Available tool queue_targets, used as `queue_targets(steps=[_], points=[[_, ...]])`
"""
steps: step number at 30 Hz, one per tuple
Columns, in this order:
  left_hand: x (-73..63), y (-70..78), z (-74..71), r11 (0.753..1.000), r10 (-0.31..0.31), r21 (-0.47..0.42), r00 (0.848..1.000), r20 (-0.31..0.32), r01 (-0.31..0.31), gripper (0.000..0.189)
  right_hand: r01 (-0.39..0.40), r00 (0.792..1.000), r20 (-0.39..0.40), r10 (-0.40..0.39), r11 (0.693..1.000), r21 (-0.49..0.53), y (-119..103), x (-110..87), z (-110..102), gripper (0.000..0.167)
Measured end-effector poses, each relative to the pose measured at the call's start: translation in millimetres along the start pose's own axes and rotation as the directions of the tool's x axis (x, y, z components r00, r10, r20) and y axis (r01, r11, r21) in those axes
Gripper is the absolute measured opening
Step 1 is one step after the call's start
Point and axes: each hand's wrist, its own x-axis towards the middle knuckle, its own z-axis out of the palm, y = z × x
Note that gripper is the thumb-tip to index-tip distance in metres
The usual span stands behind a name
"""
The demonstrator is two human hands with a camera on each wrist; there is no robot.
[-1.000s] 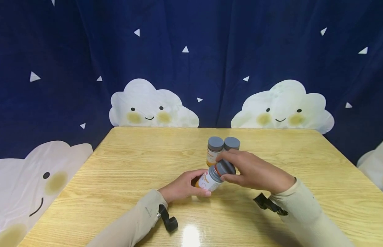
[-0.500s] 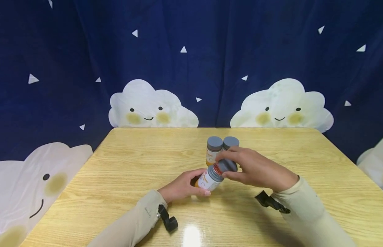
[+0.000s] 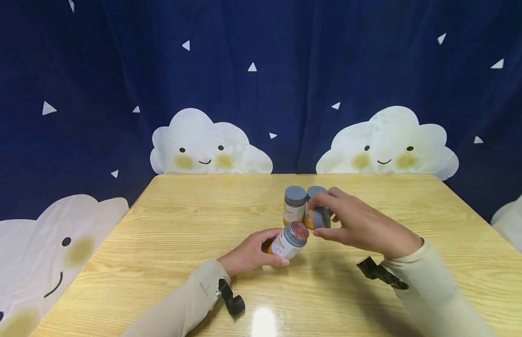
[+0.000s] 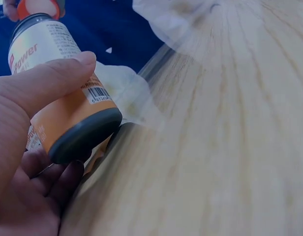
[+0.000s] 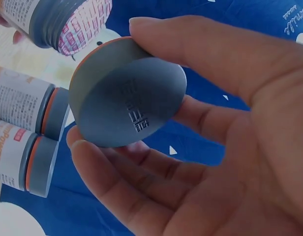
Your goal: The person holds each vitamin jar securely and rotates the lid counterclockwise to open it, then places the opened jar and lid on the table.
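Note:
My left hand (image 3: 254, 255) grips a white-and-orange supplement bottle (image 3: 283, 244), tilted with its mouth up toward the right. A red-and-white printed seal (image 3: 300, 230) covers that mouth, sharp in the right wrist view. My right hand (image 3: 358, 222) pinches the grey lid (image 5: 127, 96) by its rim between thumb and fingers, apart from the bottle. The lid has an orange inner edge and raised lettering on top. In the left wrist view the bottle (image 4: 68, 73) shows its dark base and a barcode, with my thumb across the label.
Two more capped bottles stand side by side just behind my hands: a left one (image 3: 294, 206) and a right one (image 3: 316, 192), the latter partly hidden by my right hand. The wooden table (image 3: 193, 210) ends at a dark blue curtain (image 3: 286, 70) with clouds.
The lid has come off the bottle's mouth and moved to the right with my right hand, baring the printed seal. My left hand and its bottle have stayed nearly in place.

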Motion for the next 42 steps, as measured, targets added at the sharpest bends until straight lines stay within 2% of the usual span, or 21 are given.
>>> queue_targets(steps=[7,26,34,38,42], points=[[0.6,1.5,2.0,0.998,-0.001,0.067,0.999,-0.045,0.004,0.062,-0.020,1.000,-0.006,0.020,0.999,0.035,3.8,-0.3,-1.1,0.038],[1.1,5.7,3.4,0.997,-0.017,0.074,0.997,-0.071,0.023,0.060,-0.033,0.999,0.026,0.032,0.999,0.018,3.1,-1.1,0.1,0.040],[1.5,7.7,2.5,0.999,-0.017,0.047,0.996,-0.090,0.022,0.061,-0.053,0.999,0.007,0.053,0.998,0.042,7.0,-0.6,13.1,0.037],[1.0,5.5,-3.8,0.999,-0.012,0.031,0.991,-0.135,0.016,0.059,-0.042,0.999,-0.022,0.043,0.998,0.038,13.8,-3.9,22.6,0.036],[1.6,0.4,-11.6,0.999,-0.018,0.036,0.982,-0.187,0.025,0.060,-0.047,0.999,-0.016,0.048,0.998,0.049,24.5,-11.9,34.3,0.034]])
